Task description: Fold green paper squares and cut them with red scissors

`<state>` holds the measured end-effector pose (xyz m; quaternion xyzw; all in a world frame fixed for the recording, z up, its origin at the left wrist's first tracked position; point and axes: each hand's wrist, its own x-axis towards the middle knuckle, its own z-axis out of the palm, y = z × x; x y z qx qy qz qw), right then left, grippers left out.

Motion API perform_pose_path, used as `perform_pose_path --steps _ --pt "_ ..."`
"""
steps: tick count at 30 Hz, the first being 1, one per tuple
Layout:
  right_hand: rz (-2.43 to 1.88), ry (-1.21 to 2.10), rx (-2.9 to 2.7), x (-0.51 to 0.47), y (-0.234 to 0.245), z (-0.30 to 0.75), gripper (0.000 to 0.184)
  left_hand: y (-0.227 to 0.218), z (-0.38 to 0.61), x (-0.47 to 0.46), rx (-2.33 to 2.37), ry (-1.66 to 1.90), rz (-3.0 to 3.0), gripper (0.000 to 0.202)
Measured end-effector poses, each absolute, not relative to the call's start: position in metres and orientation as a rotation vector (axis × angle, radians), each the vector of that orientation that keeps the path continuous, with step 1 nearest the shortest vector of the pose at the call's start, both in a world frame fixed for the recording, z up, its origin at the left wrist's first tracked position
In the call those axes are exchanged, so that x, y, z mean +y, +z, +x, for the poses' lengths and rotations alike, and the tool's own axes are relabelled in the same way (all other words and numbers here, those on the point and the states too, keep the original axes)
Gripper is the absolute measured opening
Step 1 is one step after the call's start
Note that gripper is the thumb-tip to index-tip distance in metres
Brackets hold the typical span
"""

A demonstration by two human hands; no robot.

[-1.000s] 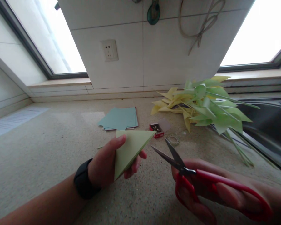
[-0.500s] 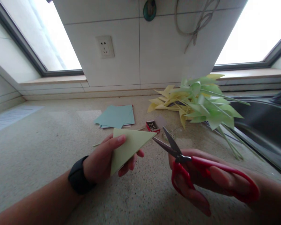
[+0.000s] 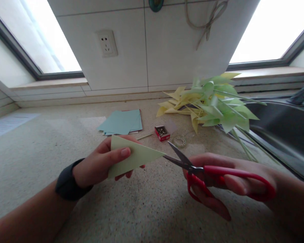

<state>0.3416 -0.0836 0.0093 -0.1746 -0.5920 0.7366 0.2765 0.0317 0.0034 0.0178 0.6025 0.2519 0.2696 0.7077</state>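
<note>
My left hand (image 3: 101,163) pinches a light green paper folded into a triangle (image 3: 133,155), thumb on top and fingers beneath, above the speckled countertop (image 3: 40,148). The triangle's sharp tip points right. My right hand (image 3: 225,180) grips red-handled scissors (image 3: 212,175) with fingers through the loops. The blades are spread apart, and their tips reach the paper's tip. A dark band sits on my left wrist.
A stack of light blue sheets (image 3: 123,121) lies behind my left hand. A small red box of pins (image 3: 162,132) and a tape roll (image 3: 179,141) sit mid-counter. Yellow and green paper pinwheels (image 3: 210,106) are heaped by the sink (image 3: 283,131). A wall socket (image 3: 106,43) is above.
My left hand tilted the triangle flatter and turned its tip toward the scissors. My right hand brought the spread blades left until they meet the tip.
</note>
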Motion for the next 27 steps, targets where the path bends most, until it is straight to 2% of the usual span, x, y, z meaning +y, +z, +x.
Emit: perform_pose_path --steps 6,16,22,27 --pt "-0.526 2.042 -1.602 -0.076 0.011 0.349 0.046 0.022 0.023 0.006 0.475 0.493 1.484 0.020" --pt "-0.681 2.171 -1.591 -0.076 0.022 0.347 0.050 0.022 0.030 -0.002 0.482 0.406 1.463 0.026" --pt "-0.483 2.161 -1.485 -0.078 0.006 0.345 0.053 0.023 0.028 -0.006 0.559 0.350 1.577 0.035" --pt "-0.642 2.287 -1.492 -0.076 0.017 0.342 0.050 0.029 0.035 -0.010 0.547 0.370 1.587 0.029"
